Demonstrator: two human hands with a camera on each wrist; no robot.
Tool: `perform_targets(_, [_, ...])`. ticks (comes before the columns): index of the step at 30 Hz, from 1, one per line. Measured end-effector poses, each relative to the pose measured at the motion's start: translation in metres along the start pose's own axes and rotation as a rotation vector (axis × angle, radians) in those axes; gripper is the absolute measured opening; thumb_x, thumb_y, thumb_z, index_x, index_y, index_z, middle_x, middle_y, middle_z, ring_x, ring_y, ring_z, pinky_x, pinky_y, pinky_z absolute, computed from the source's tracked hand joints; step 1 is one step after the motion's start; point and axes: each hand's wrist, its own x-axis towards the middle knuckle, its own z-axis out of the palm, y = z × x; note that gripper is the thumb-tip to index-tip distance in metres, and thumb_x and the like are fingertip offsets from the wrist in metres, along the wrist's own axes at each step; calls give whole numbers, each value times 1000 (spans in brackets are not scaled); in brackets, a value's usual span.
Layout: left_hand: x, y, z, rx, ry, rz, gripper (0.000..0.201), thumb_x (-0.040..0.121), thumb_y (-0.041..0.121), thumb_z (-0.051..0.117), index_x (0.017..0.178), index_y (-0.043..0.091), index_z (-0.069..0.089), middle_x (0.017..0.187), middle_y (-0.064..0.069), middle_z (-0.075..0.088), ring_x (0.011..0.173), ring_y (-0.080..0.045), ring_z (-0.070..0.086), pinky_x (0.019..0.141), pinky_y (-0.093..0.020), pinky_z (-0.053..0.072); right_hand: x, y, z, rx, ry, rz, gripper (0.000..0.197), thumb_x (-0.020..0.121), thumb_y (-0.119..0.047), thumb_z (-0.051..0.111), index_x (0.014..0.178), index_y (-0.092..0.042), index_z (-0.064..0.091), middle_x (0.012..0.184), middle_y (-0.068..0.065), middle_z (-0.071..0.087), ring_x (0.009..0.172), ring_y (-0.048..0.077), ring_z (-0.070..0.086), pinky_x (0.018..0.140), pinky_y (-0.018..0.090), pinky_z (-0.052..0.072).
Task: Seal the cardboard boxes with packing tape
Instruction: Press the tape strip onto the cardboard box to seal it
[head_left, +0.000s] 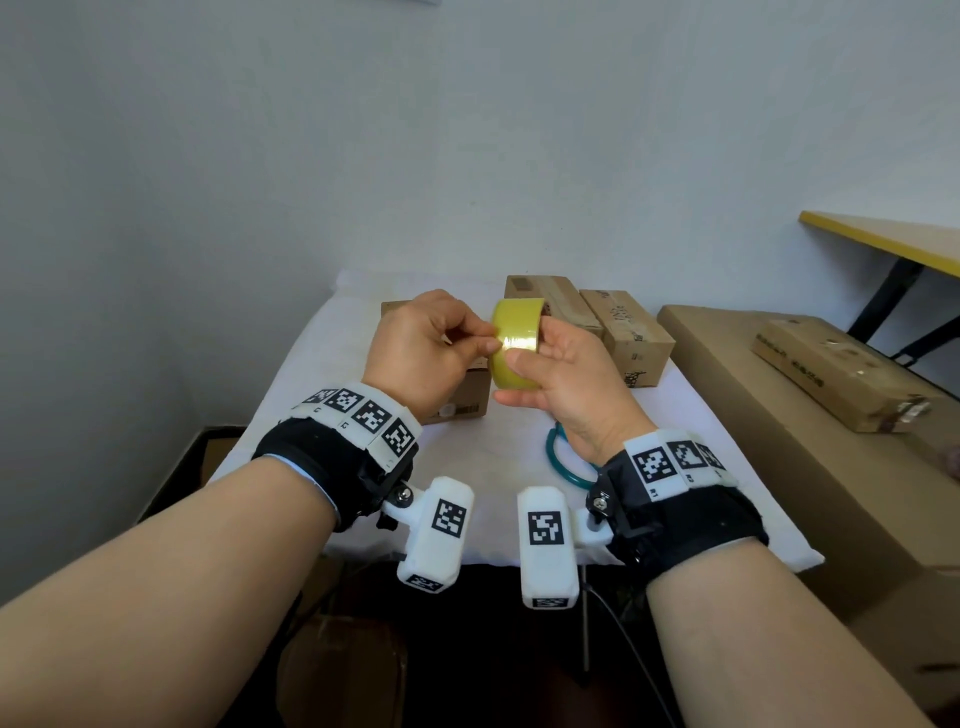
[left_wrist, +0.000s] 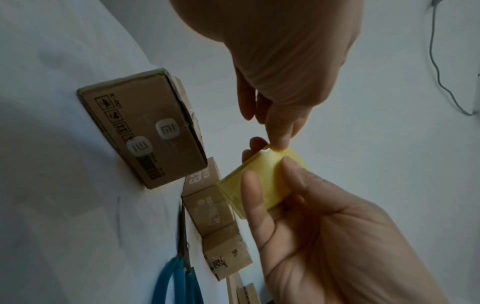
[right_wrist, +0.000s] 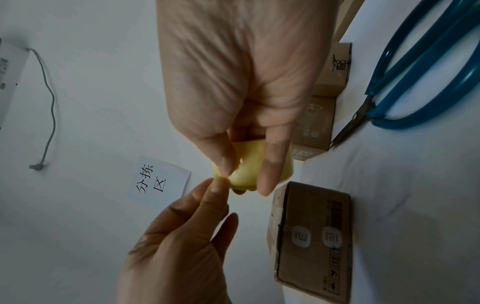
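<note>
My right hand grips a yellow packing tape roll above the white-covered table. My left hand pinches the loose tape end on the roll's face between thumb and forefinger; the pinch shows in the left wrist view at the tape roll and in the right wrist view at the tape roll. A small cardboard box with two white logo stickers lies under my left hand. Two more brown boxes stand behind the roll.
Blue-handled scissors lie on the cloth under my right wrist. A large carton on the right carries a flat box. A yellow-edged table stands behind. A paper label and a cable are on the wall.
</note>
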Motion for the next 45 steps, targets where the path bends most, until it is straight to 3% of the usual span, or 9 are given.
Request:
perform_targets(9, [-1, -2, -1, 119, -42, 3, 2, 86, 21, 67, 85, 21, 65, 88, 3, 66, 80, -18, 61, 76, -42, 52, 0, 1, -1, -102, -45, -37, 40, 98, 4, 57, 131, -19, 60, 106, -1, 75, 97, 9, 71, 74, 31, 61])
perform_targets(15, [-2, -3, 0, 196, -142, -41, 19, 92, 11, 57, 84, 27, 50, 81, 10, 54, 72, -12, 52, 69, -32, 42, 0, 1, 2, -183, -58, -60, 37, 97, 4, 57, 120, -25, 62, 106, 2, 75, 96, 10, 70, 72, 29, 61])
perform_targets(18, [-2, 0, 0, 226, -158, -18, 16, 93, 9, 55, 86, 22, 50, 84, 6, 53, 76, -18, 51, 69, -33, 42, 1, 1, 3, -195, -24, -74, 35, 97, 4, 57, 121, -22, 63, 103, 1, 75, 92, 7, 71, 69, 24, 59])
perform_targets(25, [-1, 7, -3, 253, -260, 30, 14, 93, 7, 52, 87, 20, 50, 86, 1, 54, 78, -19, 50, 67, -33, 39, 3, 4, 6, -284, 122, -150, 51, 90, 1, 64, 128, -27, 43, 95, 13, 74, 90, 27, 73, 69, 42, 65])
perform_targets(30, [-2, 6, -6, 196, -287, 40, 15, 94, 8, 52, 89, 21, 50, 87, 3, 53, 78, -17, 53, 68, -32, 43, 0, 0, 2, -270, 66, -160, 49, 92, 3, 61, 123, -31, 45, 97, 12, 74, 88, 26, 74, 66, 36, 63])
perform_targets(33, [-4, 5, -6, 36, -177, 40, 4, 94, 16, 51, 97, 19, 50, 95, -1, 56, 81, -16, 52, 73, -29, 46, 1, 2, 1, -267, 87, -151, 43, 93, 1, 61, 117, -32, 50, 103, 13, 72, 94, 26, 72, 69, 38, 64])
perform_targets(38, [-3, 4, -6, 24, -189, -48, 42, 86, 38, 60, 122, 18, 48, 111, -2, 52, 81, -9, 53, 72, -23, 48, 0, 2, 2, -271, 66, -146, 41, 95, 1, 60, 119, -29, 49, 105, 9, 73, 95, 22, 73, 71, 39, 64])
perform_targets(40, [-3, 1, -5, 87, -193, -51, 37, 88, 34, 69, 119, 20, 53, 109, -1, 52, 81, -6, 52, 73, -19, 46, 0, 1, 3, -269, 28, -156, 40, 96, 1, 61, 121, -27, 47, 104, 9, 74, 94, 22, 73, 71, 37, 64])
perform_targets(45, [5, -1, -9, 55, -106, -43, 18, 86, 23, 76, 91, 23, 59, 98, -3, 58, 82, -13, 56, 78, -29, 49, 3, -5, 6, -289, -36, -177, 51, 93, 10, 55, 124, -29, 46, 107, 8, 74, 101, 21, 73, 77, 36, 63])
